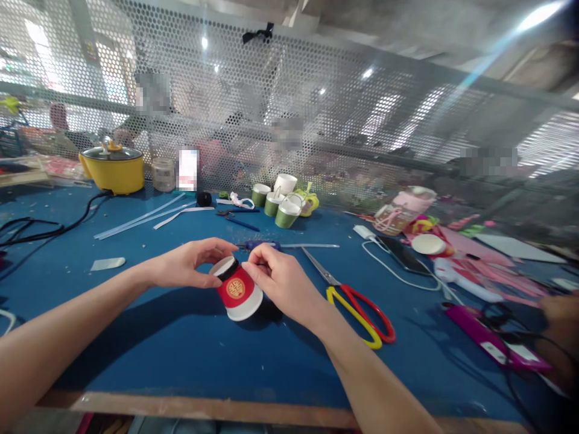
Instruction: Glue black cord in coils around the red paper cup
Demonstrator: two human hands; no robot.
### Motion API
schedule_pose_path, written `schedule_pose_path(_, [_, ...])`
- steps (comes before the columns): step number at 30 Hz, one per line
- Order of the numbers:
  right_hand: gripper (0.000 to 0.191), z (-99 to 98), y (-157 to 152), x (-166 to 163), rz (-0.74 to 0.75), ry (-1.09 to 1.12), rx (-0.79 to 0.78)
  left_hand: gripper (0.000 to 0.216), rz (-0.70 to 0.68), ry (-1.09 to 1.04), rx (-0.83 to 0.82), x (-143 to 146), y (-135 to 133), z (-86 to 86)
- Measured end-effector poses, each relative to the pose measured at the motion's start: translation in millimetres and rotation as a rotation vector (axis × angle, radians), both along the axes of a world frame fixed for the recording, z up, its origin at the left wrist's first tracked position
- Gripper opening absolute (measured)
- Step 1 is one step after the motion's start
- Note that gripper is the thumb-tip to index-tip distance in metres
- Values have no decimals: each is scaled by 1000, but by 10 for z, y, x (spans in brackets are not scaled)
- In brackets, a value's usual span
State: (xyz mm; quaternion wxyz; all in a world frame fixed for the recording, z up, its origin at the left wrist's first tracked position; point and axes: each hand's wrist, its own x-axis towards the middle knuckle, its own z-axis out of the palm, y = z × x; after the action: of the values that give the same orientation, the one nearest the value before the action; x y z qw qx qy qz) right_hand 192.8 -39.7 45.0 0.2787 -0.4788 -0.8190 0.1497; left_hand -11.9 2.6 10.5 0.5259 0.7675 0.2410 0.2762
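A red and white paper cup (246, 306) with a round gold emblem is tilted above the blue table, its wide white rim turned down toward me. A black strip (228, 270) runs round its narrower upper end. My left hand (194, 262) grips that end from the left, thumb in front and fingers behind. On the right, my right hand (283, 277) has thumb and forefinger pinched at the strip's end, against the cup's side. Behind the cup lies a blue glue gun (262, 245) with a clear stick. Scissors (357, 307) with red and yellow handles rest beside my right forearm.
Green and white cups (287, 214) stand at the back near pliers (239, 217). A yellow pot (113, 172) is at back left, glue sticks (140, 217) in front. At right are a phone (402, 253), cables and a purple device (495, 337) near another person's hand (561, 307).
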Motion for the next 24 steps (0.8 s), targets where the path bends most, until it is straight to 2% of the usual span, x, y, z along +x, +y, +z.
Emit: schedule_pose_path(24, [12,-104,77,13,25,43,-96,52,-69,-53,24,-3,14,-44])
